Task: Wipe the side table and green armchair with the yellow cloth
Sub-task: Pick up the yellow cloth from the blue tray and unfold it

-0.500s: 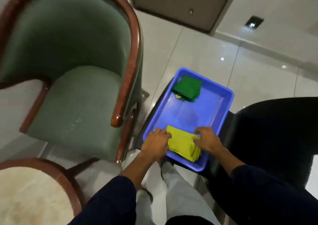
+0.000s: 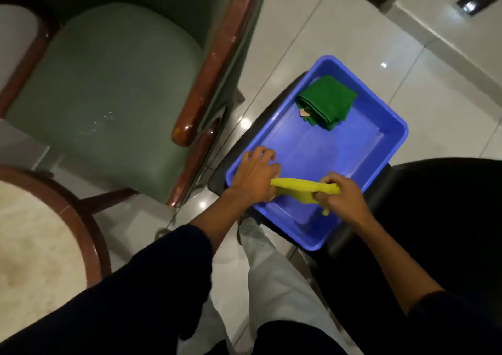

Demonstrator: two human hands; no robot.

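Blue rectangular plastic tray (image 2: 391,148) sits right of centre on a black padded seat (image 2: 448,219), folded dark green cloth (image 2: 327,102) in its far corner, glossy white tiled floor (image 2: 312,28) across the upper right, small dark wall plate (image 2: 472,3) at the top-right corner.

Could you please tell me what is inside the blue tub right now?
A folded green cloth lies at the blue tub's far end; both hands hold the yellow cloth above its near end.
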